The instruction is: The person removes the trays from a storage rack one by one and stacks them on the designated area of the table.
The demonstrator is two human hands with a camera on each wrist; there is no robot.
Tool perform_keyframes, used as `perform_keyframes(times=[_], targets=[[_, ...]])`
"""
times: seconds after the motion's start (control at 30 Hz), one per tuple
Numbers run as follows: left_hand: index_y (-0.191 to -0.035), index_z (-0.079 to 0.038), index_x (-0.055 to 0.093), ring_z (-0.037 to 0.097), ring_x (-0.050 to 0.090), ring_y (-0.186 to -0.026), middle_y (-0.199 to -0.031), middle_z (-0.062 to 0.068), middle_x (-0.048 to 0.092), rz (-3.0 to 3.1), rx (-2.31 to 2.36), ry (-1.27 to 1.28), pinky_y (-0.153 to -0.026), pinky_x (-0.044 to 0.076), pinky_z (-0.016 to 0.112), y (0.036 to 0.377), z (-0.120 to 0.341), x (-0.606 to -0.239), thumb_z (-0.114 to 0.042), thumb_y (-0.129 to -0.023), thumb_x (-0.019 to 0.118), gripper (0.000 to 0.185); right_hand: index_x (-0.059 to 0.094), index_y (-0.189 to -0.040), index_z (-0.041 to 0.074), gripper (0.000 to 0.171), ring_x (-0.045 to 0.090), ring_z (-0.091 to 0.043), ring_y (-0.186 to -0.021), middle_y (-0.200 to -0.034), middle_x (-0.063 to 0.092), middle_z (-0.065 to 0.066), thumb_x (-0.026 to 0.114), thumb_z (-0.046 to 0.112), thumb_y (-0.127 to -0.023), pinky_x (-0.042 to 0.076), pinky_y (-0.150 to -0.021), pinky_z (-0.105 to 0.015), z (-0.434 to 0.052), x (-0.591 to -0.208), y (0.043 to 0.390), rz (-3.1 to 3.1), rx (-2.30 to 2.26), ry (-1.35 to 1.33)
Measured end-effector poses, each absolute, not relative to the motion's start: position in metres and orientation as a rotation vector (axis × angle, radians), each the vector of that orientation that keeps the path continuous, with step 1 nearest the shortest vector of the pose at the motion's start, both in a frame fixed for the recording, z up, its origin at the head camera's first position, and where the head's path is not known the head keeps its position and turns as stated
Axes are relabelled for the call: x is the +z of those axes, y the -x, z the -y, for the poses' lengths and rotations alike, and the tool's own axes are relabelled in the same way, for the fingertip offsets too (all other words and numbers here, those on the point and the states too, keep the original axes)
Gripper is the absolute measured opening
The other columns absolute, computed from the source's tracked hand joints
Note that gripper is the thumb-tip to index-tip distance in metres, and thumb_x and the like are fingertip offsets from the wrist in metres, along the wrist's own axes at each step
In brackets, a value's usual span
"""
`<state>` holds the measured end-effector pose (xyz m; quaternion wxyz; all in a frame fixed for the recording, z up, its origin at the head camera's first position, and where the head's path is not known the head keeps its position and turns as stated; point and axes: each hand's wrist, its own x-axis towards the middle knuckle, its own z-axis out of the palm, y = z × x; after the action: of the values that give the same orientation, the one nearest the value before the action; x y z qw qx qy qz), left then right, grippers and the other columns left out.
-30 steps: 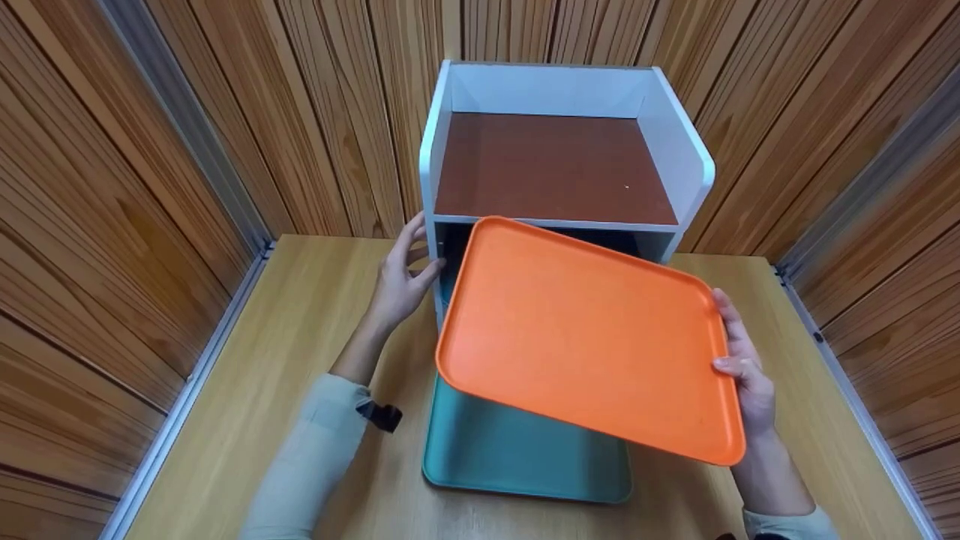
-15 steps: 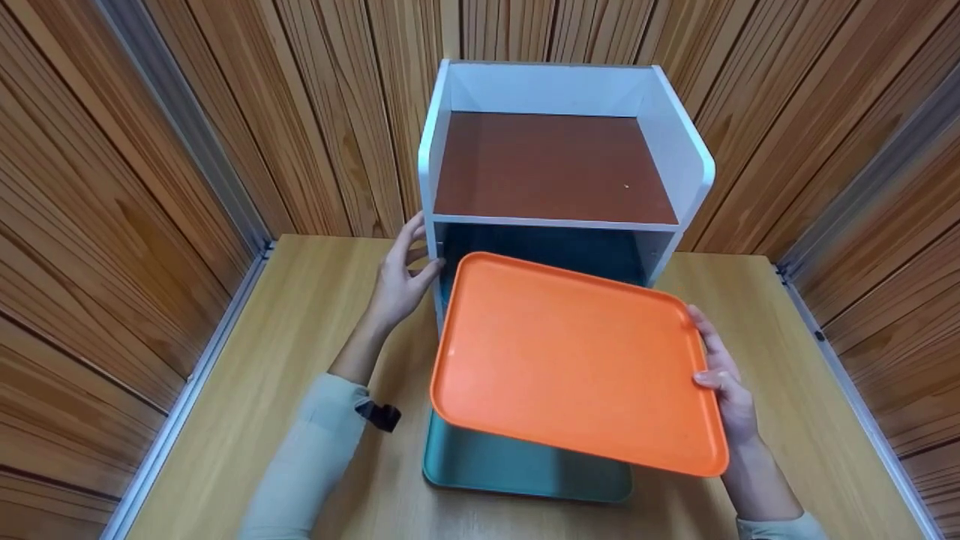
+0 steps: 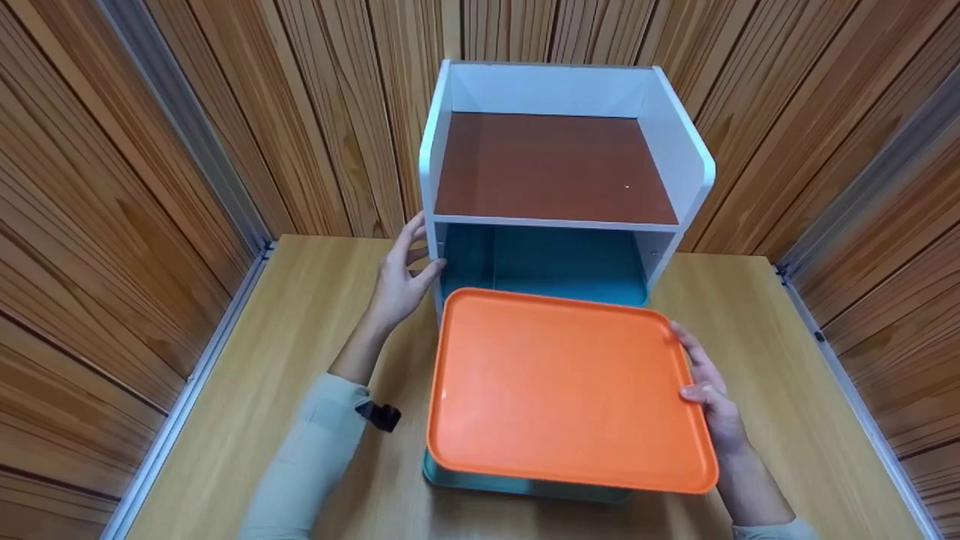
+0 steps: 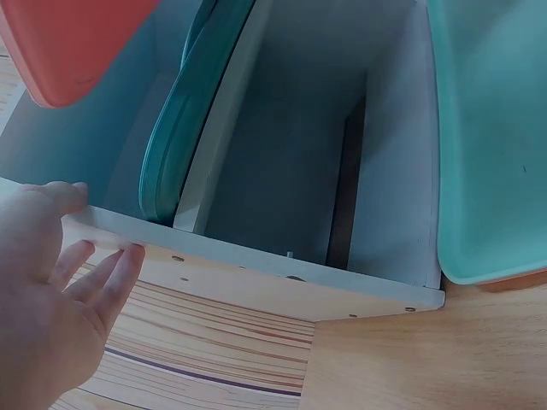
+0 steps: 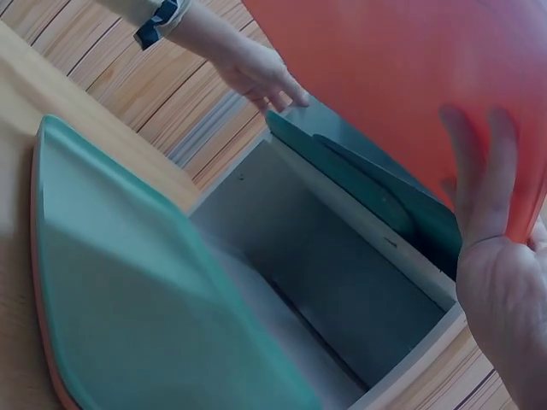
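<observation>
My right hand (image 3: 712, 412) grips the right edge of an orange serving tray (image 3: 562, 390), thumb on top and fingers spread under it, as the right wrist view shows. The tray is held up in front of a white shelf unit (image 3: 682, 157). My left hand (image 3: 401, 285) holds the unit's left side panel, thumb at the front edge and fingers against the outer face. Teal trays (image 4: 175, 137) lie stacked in the middle compartment. Another teal tray (image 5: 128, 256) rests on the table before the unit, an orange rim showing under it; in the head view the held tray covers most of it.
The unit's top level has a brown board (image 3: 555, 169) between raised white sides. Its lower compartment (image 4: 282, 162) shows bare grey walls and a dark strip. Wood-grain panels (image 3: 330, 112) stand behind and on both sides of the wooden table (image 3: 330, 292).
The orange tray has come down and toward me in my right hand, turning more level. More of the middle compartment's teal tray now shows. My left hand has stayed put.
</observation>
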<state>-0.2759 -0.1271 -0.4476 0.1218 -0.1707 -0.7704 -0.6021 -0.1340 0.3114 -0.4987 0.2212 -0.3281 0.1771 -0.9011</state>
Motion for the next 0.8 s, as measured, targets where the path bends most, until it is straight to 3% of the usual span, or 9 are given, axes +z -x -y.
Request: perform_keyframes(times=[0.23,0.8], targets=[[-0.176,-0.017,0.037,0.045,0.068,-0.146,-0.168,0.018,0.057,2.26,-1.759,0.454,-0.113,0.063,0.062,0.274,0.126,-0.449,-0.006,-0.109,0.071,0.075,0.02,-0.177,0.012,0.082,0.046,-0.038,-0.165,-0.183,0.031,-0.015,0.007,-0.014,-0.101,0.044,-0.135,-0.051,-0.308,-0.505,0.132,-0.507,-2.428,0.931],[-0.176,-0.016,0.036,0.045,0.067,-0.147,-0.168,0.018,0.057,2.266,-1.771,0.446,-0.113,0.063,0.061,0.273,0.126,-0.447,-0.006,-0.11,0.07,0.075,0.024,-0.177,0.019,0.085,0.056,-0.032,-0.16,-0.181,0.036,-0.009,0.017,-0.017,-0.1,0.052,-0.128,-0.046,-0.315,-0.528,0.134,-0.713,-2.375,0.877]])
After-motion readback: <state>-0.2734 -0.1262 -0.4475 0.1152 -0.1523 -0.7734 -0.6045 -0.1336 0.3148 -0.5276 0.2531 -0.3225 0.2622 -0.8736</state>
